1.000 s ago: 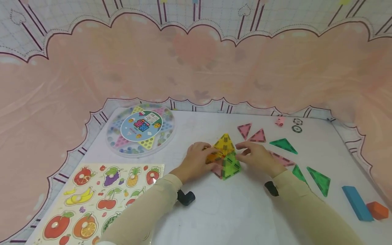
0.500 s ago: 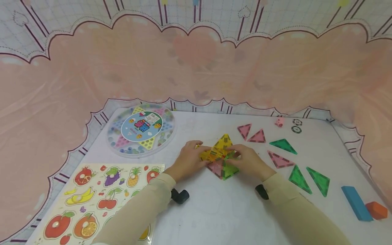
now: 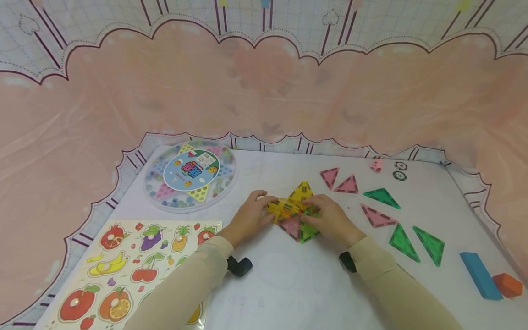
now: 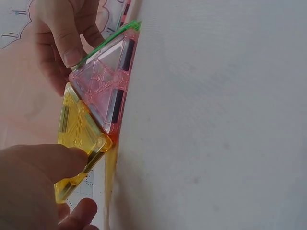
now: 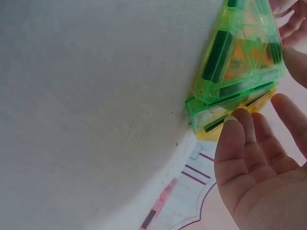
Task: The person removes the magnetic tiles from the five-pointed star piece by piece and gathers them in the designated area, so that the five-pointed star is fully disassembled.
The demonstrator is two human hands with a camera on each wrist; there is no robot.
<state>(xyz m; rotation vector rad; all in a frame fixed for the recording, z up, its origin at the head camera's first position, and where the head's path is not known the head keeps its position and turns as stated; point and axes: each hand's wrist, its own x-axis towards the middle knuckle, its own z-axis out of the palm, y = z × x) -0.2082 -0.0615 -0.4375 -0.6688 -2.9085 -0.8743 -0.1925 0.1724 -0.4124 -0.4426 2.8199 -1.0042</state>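
A cluster of translucent triangular magnetic tiles stands mid-table in the head view, its faces leaning together. My left hand (image 3: 249, 215) pinches a yellow tile (image 3: 277, 208) at the left, the thumb (image 4: 67, 160) lying on its face in the left wrist view. Beside that tile, a pink tile (image 4: 103, 81) meets it at a lower corner. With curled fingers my right hand (image 3: 332, 220) grips the right side, at the green tiles (image 5: 240, 57). Another yellow tile (image 3: 304, 190) points away at the back. The right hand partly hides the green faces.
Loose pink tiles (image 3: 347, 184) and green tiles (image 3: 404, 243) lie to the right. Farther right are a blue block (image 3: 480, 275) and an orange block (image 3: 507, 285). A fruit puzzle board (image 3: 136, 247) lies front left, behind it a round game box (image 3: 189, 176).
My right hand has moved left onto the tile cluster. My left hand has shifted slightly left with the yellow tile, which has swung outward from the cluster.
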